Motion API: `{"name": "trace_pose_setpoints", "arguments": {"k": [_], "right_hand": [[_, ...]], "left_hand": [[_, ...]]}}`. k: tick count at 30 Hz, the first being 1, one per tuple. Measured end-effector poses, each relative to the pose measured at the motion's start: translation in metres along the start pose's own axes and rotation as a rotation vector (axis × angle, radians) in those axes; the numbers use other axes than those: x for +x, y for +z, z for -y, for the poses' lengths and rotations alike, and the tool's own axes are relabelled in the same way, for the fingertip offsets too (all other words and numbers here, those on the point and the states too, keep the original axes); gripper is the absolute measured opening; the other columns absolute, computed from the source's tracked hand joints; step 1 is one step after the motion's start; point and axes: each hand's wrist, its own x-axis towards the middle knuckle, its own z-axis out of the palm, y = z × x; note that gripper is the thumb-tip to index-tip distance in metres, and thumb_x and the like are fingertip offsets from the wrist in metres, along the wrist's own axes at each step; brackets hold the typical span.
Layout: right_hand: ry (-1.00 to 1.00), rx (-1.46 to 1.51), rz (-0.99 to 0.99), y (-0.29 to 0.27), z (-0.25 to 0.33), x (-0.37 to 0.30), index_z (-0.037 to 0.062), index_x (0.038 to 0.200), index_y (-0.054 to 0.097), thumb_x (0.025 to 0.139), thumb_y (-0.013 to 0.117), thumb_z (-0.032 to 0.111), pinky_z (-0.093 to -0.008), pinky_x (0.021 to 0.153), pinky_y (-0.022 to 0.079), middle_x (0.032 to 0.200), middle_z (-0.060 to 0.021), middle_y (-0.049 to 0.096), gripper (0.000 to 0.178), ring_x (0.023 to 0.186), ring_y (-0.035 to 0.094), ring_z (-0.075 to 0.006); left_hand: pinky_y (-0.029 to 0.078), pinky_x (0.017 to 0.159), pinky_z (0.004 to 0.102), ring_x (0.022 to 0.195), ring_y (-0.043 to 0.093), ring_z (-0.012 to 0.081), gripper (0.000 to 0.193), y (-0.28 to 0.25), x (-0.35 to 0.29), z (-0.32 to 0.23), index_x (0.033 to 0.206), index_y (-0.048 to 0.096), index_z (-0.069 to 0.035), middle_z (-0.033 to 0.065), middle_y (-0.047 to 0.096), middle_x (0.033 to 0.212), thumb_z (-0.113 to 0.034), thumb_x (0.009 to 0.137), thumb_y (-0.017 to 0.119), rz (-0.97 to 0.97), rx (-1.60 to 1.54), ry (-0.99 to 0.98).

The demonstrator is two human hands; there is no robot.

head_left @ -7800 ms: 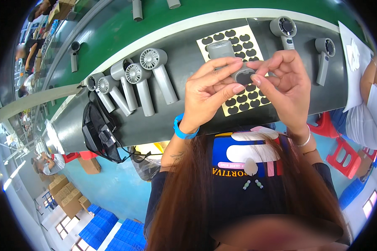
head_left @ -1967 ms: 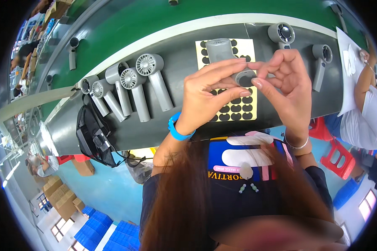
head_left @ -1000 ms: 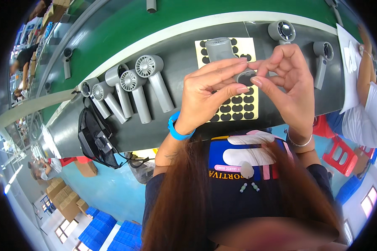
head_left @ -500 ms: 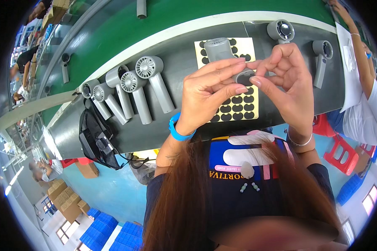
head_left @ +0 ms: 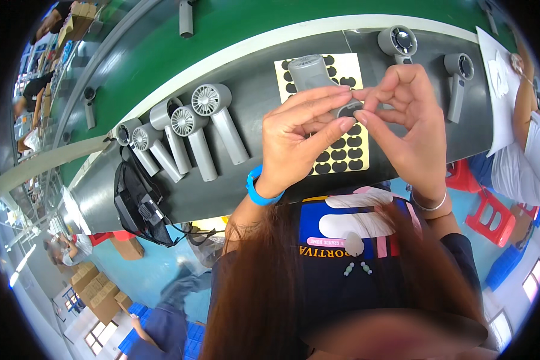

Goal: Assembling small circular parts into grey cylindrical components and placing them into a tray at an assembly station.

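Note:
My left hand (head_left: 294, 135), with a blue band at its wrist, is closed around the handle of a grey handheld fan (head_left: 311, 71). The fan's round head points away from me, and the handle's end faces me. On that end lies a dark oval sticker (head_left: 348, 111). My right hand (head_left: 409, 120) pinches at the sticker's edge with thumb and forefinger, its other fingers curled. Beneath both hands a pale yellow sheet (head_left: 364, 141) of black round stickers lies on the dark table. My fingers hide part of the handle and the sheet.
Several grey handheld fans (head_left: 207, 141) lie to the left, beside a black bag (head_left: 139, 198). Two more fans (head_left: 398, 42) (head_left: 458, 87) are on the right. A green conveyor belt (head_left: 246, 18) runs beyond the table. A co-worker's arm (head_left: 525, 96) is at far right.
My hands keep nearly the same hold on the fan and sticker. A person in dark blue has come into view at lower left. On the belt, the fans have shifted slightly left.

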Motion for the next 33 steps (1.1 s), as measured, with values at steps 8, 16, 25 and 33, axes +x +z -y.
{"name": "trace_pose_setpoints", "arguments": {"k": [8, 16, 25, 33], "right_hand": [[-0.068, -0.178, -0.062, -0.005, 0.002, -0.007, 0.0037, 0.108, 0.040, 0.080, 0.061, -0.007, -0.0231, 0.070, 0.049, 0.082, -0.0072, 0.064, 0.037, 0.088, 0.065, -0.0158], [-0.096, -0.355, -0.091, -0.006, 0.006, -0.008, 0.0032, 0.108, 0.042, 0.077, 0.064, -0.006, -0.0234, 0.066, 0.048, 0.078, -0.0067, 0.064, 0.039, 0.074, 0.063, -0.0136], [-0.236, -0.630, -0.059, -0.028, 0.000, 0.010, 0.0047, 0.111, 0.046, 0.079, 0.066, 0.003, -0.0247, 0.064, 0.046, 0.078, -0.0037, 0.063, 0.038, 0.072, 0.060, -0.0118], [0.284, 0.258, 0.530, 0.020, -0.052, 0.036, 0.0106, 0.132, 0.047, 0.099, 0.042, 0.027, -0.0186, 0.064, 0.044, 0.103, 0.0002, 0.057, 0.037, 0.076, 0.052, -0.0037]], "left_hand": [[0.058, 0.071, 0.0228, 0.087, 0.066, 0.0151, 0.029, 0.008, -0.002, -0.001, 0.106, 0.066, 0.001, 0.0146, 0.060, 0.115, 0.008, 0.077, 0.068, -0.029, -0.003, -0.029], [0.057, 0.069, 0.0219, 0.084, 0.066, 0.0141, 0.028, 0.012, -0.001, 0.000, 0.105, 0.066, 0.002, 0.0140, 0.060, 0.113, 0.007, 0.077, 0.069, -0.010, 0.021, -0.009], [0.056, 0.067, 0.0219, 0.081, 0.066, 0.0126, 0.028, 0.008, 0.000, -0.002, 0.107, 0.064, 0.003, 0.0139, 0.061, 0.112, 0.007, 0.079, 0.066, -0.027, 0.016, 0.012], [0.049, 0.064, 0.0200, 0.087, 0.058, 0.0093, 0.017, -0.019, -0.006, -0.014, 0.099, 0.065, -0.003, 0.0079, 0.062, 0.106, 0.000, 0.082, 0.064, -0.023, 0.274, 0.005]]}}
